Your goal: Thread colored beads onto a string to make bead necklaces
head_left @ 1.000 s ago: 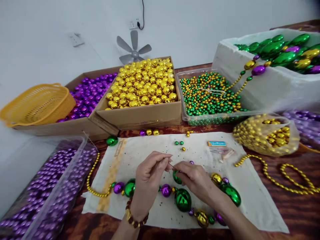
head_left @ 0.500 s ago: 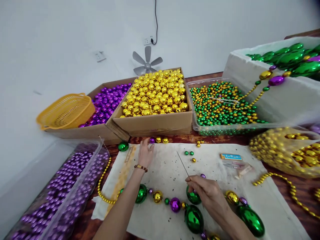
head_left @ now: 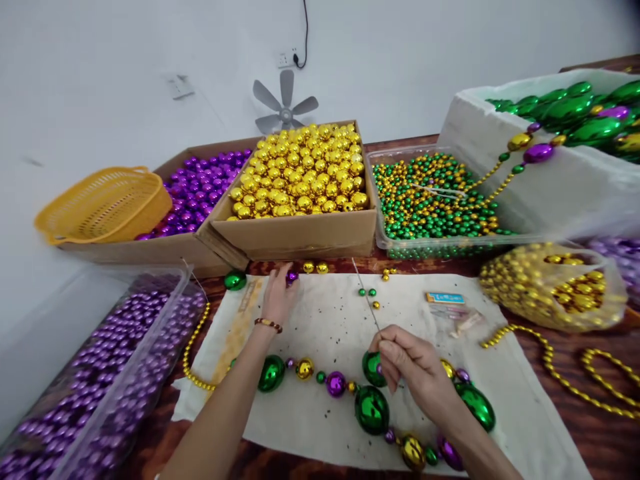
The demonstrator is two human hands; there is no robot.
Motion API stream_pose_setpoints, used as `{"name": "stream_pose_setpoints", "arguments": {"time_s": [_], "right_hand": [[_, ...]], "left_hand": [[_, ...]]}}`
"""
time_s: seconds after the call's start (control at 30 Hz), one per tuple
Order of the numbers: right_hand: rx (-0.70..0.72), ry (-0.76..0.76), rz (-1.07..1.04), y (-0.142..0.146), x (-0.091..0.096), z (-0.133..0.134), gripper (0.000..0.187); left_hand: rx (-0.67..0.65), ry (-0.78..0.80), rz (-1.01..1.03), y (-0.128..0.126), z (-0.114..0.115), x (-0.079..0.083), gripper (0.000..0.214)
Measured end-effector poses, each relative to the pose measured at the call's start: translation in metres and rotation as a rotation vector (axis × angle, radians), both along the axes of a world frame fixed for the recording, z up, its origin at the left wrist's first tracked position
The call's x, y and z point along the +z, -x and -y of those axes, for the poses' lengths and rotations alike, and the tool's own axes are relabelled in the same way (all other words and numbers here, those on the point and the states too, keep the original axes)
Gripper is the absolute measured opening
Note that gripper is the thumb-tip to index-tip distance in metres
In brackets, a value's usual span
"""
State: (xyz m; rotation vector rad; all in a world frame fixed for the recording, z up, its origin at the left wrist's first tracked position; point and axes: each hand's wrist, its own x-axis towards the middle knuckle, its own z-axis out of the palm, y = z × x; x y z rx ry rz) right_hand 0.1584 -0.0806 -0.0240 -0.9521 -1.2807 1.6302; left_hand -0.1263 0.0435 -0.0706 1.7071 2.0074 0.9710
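My left hand [head_left: 279, 295] has its fingers closed around a shiny purple bead [head_left: 291, 277] at the cloth's far edge, beside two gold beads [head_left: 315, 267]. A long thin needle [head_left: 367, 297] is pinched in my right hand [head_left: 406, 360], its tip pointing up and away. Below my hands runs a strand of large green, gold and purple beads, with a big green bead [head_left: 371, 409] among them. Another green bead [head_left: 373, 369] is partly hidden by my right fingers. Small green beads [head_left: 367, 292] lie loose between my hands.
A white cloth [head_left: 320, 320] covers the table. Behind it stand a box of gold balls [head_left: 300, 177], a box of purple balls [head_left: 205, 187] and a tub of small beads [head_left: 430, 200]. A purple-bead tub [head_left: 115, 373] is left; a bag of gold beads [head_left: 530, 283] is right.
My left hand has closed on the purple bead and drawn it slightly away from the gold ones. The needle in my right hand now points more upright. The whole view has shifted a little.
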Motion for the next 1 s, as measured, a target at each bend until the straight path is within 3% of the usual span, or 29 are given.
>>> {"name": "stream_pose_setpoints", "arguments": {"time_s": [0.1, 0.27, 0.33, 0.43, 0.53, 0.63, 0.83, 1.0], "right_hand": [[-0.007, 0.038, -0.120, -0.006, 0.014, -0.003, 0.025], [-0.071, 0.038, -0.248, -0.012, 0.030, -0.006, 0.021], [-0.068, 0.046, -0.272, -0.014, 0.032, -0.005, 0.020], [-0.045, 0.047, -0.269, -0.016, 0.030, -0.002, 0.020], [-0.047, 0.032, -0.232, -0.018, 0.027, 0.001, 0.019], [-0.031, 0.027, -0.134, -0.021, 0.023, 0.004, 0.018], [0.041, 0.064, -0.057, -0.026, 0.005, 0.019, 0.020], [-0.007, 0.119, -0.098, -0.028, -0.017, 0.032, 0.021]], "left_hand": [[-0.050, 0.056, 0.139, -0.009, 0.024, 0.009, 0.035], [-0.160, 0.260, 0.827, -0.038, 0.060, 0.025, 0.038], [-0.204, 0.313, 0.948, -0.049, 0.067, 0.025, 0.038], [-0.253, 0.308, 0.757, -0.061, 0.067, 0.015, 0.035], [-0.279, 0.153, 0.382, -0.069, 0.059, 0.001, 0.029], [-0.294, 0.051, 0.209, -0.075, 0.051, -0.007, 0.030], [-0.386, 0.050, -0.214, -0.075, 0.040, -0.005, 0.045], [-0.350, 0.059, -0.331, -0.068, 0.015, 0.003, 0.039]]}}
